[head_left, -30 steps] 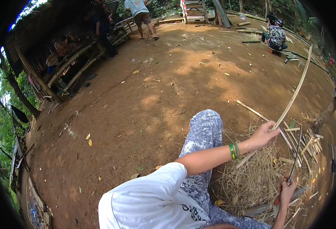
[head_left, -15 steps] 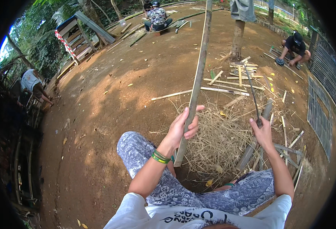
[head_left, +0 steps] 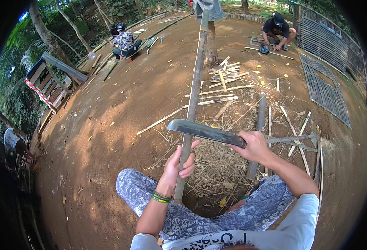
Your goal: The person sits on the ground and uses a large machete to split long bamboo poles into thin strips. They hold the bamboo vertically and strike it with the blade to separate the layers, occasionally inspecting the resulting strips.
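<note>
A bare earth yard [head_left: 108,125] under trees fills the view, dappled with sun, with two other people crouched at work at the far edge and bamboo panels [head_left: 327,89] laid flat on the right.

The seated person holds a long bamboo pole [head_left: 194,96] upright between the knees, its foot resting on the ground by a heap of dry shavings [head_left: 216,166]. The left hand [head_left: 179,164] is wrapped around the pole low down, fingers closed, thumb on the near side. The right hand [head_left: 254,146] is closed tightly on the handle of a machete [head_left: 204,131], whose dark blade reaches leftward and meets the pole just above the left hand; whether the edge touches or only crosses in front cannot be told.

The pole looks stiff, smooth-skinned and light for its length, probably hollow, so it would tend to sway at the top and turn in the grip; low down, clear of the blade, seems the soundest place to hold. The machete looks blade-heavy and is best held well back on the handle.

Split bamboo strips [head_left: 216,93] lie scattered beyond the shavings. No packages or labels show; the nearest thing to a sign is red-and-white striped tape [head_left: 39,93] along a wooden frame at the left.
</note>
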Demonstrator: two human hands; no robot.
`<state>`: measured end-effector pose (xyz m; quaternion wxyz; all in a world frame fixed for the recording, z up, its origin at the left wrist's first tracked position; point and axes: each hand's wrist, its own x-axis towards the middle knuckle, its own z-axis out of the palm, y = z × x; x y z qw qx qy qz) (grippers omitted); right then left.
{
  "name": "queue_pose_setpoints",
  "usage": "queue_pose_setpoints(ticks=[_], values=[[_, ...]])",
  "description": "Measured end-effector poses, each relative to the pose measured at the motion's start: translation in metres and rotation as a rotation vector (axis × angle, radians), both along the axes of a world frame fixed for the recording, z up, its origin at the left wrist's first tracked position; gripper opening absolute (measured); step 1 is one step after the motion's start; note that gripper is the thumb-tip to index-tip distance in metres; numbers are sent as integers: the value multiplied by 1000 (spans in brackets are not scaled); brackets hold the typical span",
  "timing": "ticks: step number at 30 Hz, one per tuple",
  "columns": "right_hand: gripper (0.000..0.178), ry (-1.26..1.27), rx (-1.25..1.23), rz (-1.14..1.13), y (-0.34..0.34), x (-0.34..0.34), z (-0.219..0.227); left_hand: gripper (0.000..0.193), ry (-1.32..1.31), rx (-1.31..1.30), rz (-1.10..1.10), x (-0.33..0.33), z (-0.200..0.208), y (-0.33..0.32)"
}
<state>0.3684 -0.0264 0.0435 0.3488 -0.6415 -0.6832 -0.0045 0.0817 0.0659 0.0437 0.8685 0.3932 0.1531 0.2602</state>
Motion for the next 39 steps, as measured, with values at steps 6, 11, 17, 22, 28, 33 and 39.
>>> queue_pose_setpoints(ticks=[6,11,17,22,28,33,39], values=[[30,72,-7,11,2,4,7,55,19,-72,-28,7,-12,-3],[26,79,5,30,4,8,1,48,-18,-48,-49,20,-8,-11],[16,27,27,79,7,6,-5,41,22,-8,1,35,1,-21],[18,13,33,108,8,-2,1,34,68,-9,52,41,3,-26],[13,-48,46,157,15,-7,1,32,127,60,35,36,-6,-24],[11,-38,48,-34,24,4,5,32,161,132,29,30,7,-40],[6,-60,51,21,33,2,-3,32,160,89,45,24,7,-43]])
